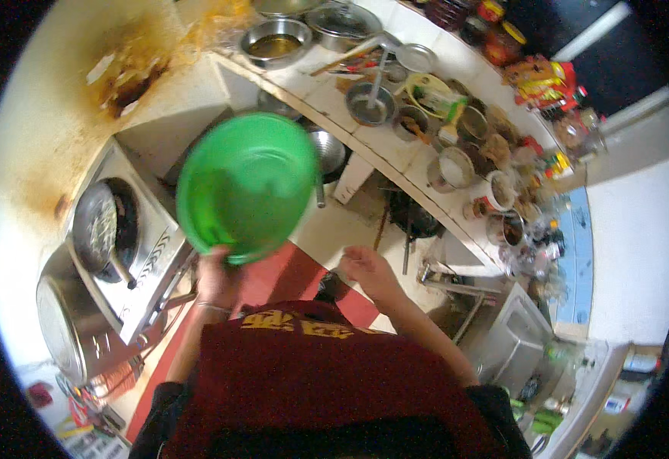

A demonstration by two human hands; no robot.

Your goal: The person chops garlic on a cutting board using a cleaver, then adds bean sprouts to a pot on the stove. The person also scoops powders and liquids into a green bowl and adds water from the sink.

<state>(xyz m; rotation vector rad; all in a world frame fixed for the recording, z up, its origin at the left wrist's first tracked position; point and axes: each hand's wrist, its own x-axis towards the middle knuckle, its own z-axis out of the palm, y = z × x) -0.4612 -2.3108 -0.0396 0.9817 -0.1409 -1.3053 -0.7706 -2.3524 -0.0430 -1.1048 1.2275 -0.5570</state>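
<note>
My left hand (216,279) grips the near rim of a green plastic basin (273,153), which is tilted so its inside faces me. Darker patches show in the bottom of the basin; I cannot make out whether they are shadow or contents. To the right of the basin and apart from it, my right hand (363,268) hangs in the air with its fingers curled in and nothing visible in them. A dark red apron (289,367) with yellow lettering covers my front.
On the left, a wok (94,218) with a spatula rests on a steel stove (151,260), beside a large metal pot (74,329). A tiled counter (327,107) runs across, crowded with pots, bowls and jars. A steel bowl of brown liquid (275,44) stands there. A sink (510,336) is at right.
</note>
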